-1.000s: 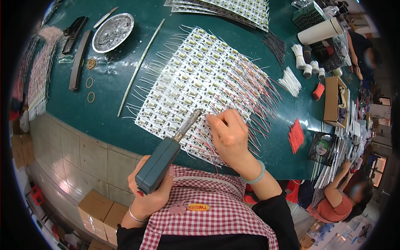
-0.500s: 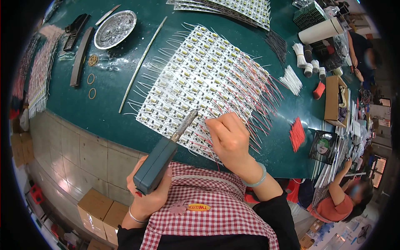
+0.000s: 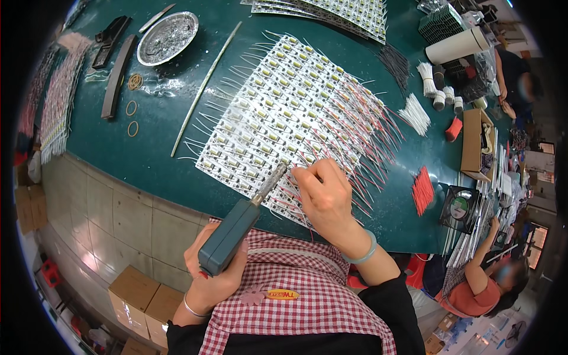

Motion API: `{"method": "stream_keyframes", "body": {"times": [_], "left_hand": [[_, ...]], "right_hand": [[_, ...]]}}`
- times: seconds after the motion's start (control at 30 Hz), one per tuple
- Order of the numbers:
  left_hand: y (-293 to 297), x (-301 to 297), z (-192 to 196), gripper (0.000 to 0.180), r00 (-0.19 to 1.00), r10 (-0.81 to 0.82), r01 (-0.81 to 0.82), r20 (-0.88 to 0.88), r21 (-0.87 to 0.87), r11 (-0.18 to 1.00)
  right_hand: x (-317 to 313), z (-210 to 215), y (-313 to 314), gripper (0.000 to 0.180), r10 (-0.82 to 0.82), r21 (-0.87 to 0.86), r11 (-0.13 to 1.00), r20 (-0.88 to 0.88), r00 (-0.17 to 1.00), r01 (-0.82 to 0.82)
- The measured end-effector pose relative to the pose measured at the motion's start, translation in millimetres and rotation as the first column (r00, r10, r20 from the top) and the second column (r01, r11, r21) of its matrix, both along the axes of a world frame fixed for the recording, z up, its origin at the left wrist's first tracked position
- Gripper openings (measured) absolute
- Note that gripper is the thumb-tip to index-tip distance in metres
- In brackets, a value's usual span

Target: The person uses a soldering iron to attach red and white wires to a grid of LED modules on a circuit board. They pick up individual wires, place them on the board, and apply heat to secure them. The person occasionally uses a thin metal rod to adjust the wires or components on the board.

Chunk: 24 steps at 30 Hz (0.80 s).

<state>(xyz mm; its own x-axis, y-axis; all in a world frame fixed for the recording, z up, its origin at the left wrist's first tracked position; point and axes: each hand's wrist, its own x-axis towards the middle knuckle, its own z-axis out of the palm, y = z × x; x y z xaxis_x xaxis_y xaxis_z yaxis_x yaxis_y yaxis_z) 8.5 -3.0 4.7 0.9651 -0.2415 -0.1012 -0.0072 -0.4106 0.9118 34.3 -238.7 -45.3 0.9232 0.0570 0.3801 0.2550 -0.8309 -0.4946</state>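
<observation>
A soldering iron with a dark green housing (image 3: 229, 236) is gripped in my left hand (image 3: 216, 266), its metal tip pointing up and right over the panel. My right hand (image 3: 325, 195) is closed in a pinch just right of that tip. A thin wire end (image 3: 294, 168) shows at its fingertips; most of it is hidden. Under both lies a white panel of small circuit boards (image 3: 254, 127) with yellow parts in rows. White wires (image 3: 207, 121) stick out along its left edge, and red and white wires (image 3: 370, 127) cover its right part.
A foil-like bowl (image 3: 168, 38), a thin rod (image 3: 207, 89) and rubber bands (image 3: 135, 81) lie left on the green table (image 3: 160, 171). Beyond are stacked panels (image 3: 343, 15). Rightward are white wires (image 3: 414, 115), red wires (image 3: 422, 190), a fan (image 3: 460, 207) and a carton (image 3: 473, 142). Co-workers sit at right.
My left hand has brought the soldering iron slightly right and its tip nearer to me, closer to my right fingertips. My right hand stays pinched in nearly the same place.
</observation>
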Motion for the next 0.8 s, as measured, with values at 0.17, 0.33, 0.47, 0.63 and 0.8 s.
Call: {"method": "stream_keyframes", "body": {"times": [0.17,0.33,0.47,0.63,0.8], "left_hand": [[0,0,-2,0.018,1.000,-0.014,0.013,0.018,0.011,1.000],[0,0,-8,0.017,0.996,-0.041,0.039,0.077,0.031,0.999],[0,1,-8,0.017,0.993,-0.069,0.064,0.098,0.049,0.997],[1,1,-9,0.015,0.989,-0.090,0.084,0.116,0.049,0.995],[0,0,1,0.018,0.999,-0.007,0.006,0.045,0.032,0.999]], "right_hand": [[0,0,0,0.021,0.000,0.001,1.000,0.008,1.000,0.000],[0,1,0,0.023,0.007,-0.007,1.000,0.012,1.000,-0.007],[0,1,0,0.023,0.006,-0.014,1.000,0.009,1.000,-0.005],[0,1,1,0.022,0.005,-0.019,1.000,0.009,1.000,-0.004],[0,2,0,0.021,0.006,-0.022,1.000,0.009,1.000,-0.006]]}}
